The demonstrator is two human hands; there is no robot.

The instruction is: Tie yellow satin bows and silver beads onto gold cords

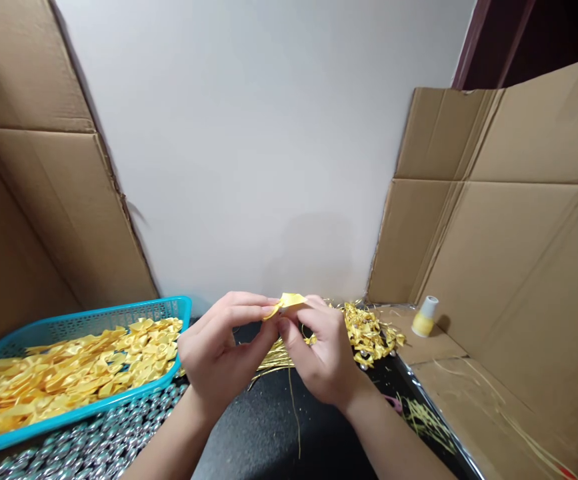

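A small yellow satin ribbon bow (293,300) is pinched between both hands above the middle of the black table. My left hand (223,343) grips its left end with thumb and fingertips closed. On the other side my right hand (323,347) has its fingers closed on the bow, the thumb pressed in underneath. A thin yellow thread (295,410) hangs down below the hands. Behind them lies a bundle of gold cords (273,360), partly hidden by the hands. The fingertips cover the bow's centre, so any knot there cannot be made out.
A blue basket (187,317) of yellow ribbon bows (103,363) stands left, with shiny silver beads (99,437) before it. To the right are a pile of yellow bows with beads (366,333), a thread cone (425,319) and thread scraps (426,420). Cardboard panels (429,233) flank both sides.
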